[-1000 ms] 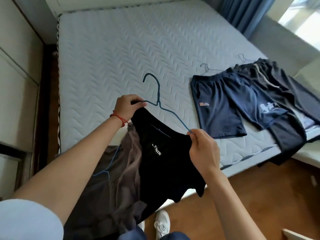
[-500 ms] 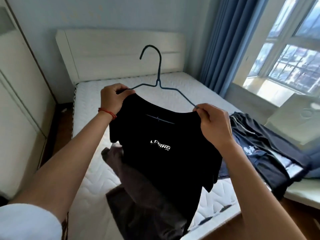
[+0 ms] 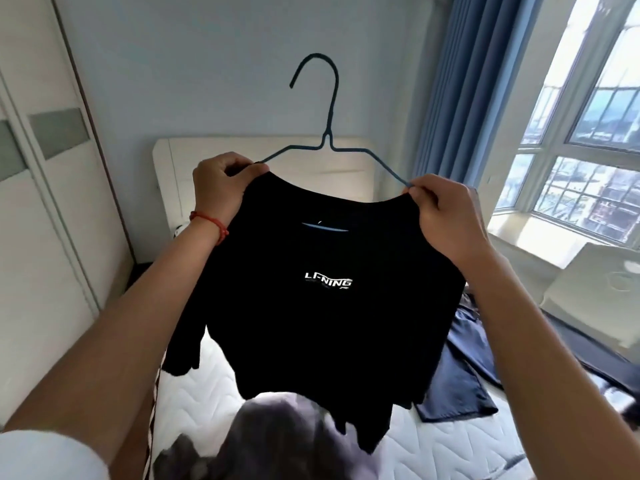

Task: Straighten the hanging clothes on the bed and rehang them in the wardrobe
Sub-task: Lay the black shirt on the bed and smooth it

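1. Head view, materials: a black T-shirt (image 3: pixel 322 306) of soft, matte cloth with white "LI-NING" lettering on the chest hangs on a thin dark blue wire hanger (image 3: pixel 327 133), whose hook curves upward above the neckline.
2. The shirt is held in the air over the bed (image 3: pixel 460 448), whose white mattress is quilted in a zigzag pattern.
3. A grey-brown garment (image 3: pixel 277 441) lies crumpled on the mattress below the shirt; dark blue shorts (image 3: pixel 460 386) lie flat to the right.
4. The left hand (image 3: pixel 221 188), a red string bracelet (image 3: pixel 211 221) at its wrist, pinches the shirt's left shoulder against the hanger wire, fingers curled.
5. The right hand (image 3: pixel 446 220) pinches the right shoulder and the wire's end between thumb and fingertips.
6. Both forearms are raised and reach forward.
7. A white wardrobe (image 3: pixel 38 209) stands at left; blue curtains (image 3: pixel 460 98) hang beside the window (image 3: pixel 585 140).
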The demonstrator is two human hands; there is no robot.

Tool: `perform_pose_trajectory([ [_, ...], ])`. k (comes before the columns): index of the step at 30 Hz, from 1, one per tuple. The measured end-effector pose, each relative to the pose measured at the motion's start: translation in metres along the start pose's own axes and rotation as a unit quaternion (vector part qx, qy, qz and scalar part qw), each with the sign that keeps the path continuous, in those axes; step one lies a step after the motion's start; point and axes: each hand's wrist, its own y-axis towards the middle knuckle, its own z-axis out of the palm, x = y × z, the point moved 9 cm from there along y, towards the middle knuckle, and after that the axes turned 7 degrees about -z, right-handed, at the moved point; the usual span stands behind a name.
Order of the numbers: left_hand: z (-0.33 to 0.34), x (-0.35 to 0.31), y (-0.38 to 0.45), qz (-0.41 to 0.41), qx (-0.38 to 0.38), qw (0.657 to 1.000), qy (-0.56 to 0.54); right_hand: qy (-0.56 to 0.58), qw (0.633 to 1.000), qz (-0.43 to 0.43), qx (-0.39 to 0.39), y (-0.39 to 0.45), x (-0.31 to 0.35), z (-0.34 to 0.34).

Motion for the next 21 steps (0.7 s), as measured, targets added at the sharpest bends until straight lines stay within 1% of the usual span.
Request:
perform_pose_trajectory([
  [5, 0.029, -0.022, 0.004, 0.001, 0.025, 1.000, -0.003, -0.035, 0.999, 0.018, -0.024, 0.002, -0.019, -0.027],
  [10, 0.066, -0.047, -0.012, 0.008, 0.038, 0.999, -0.005, -0.073, 0.995, 0.029, -0.053, -0.012, -0.040, -0.068],
  [17, 0.119, -0.101, -0.059, 0.019, 0.038, 0.999, -0.020, -0.082, 0.992, 0.039, -0.089, -0.028, -0.084, -0.147],
  [21, 0.144, -0.126, -0.099, 0.020, 0.021, 1.000, -0.009, -0.066, 0.994, 0.035, -0.078, -0.047, -0.118, -0.183],
])
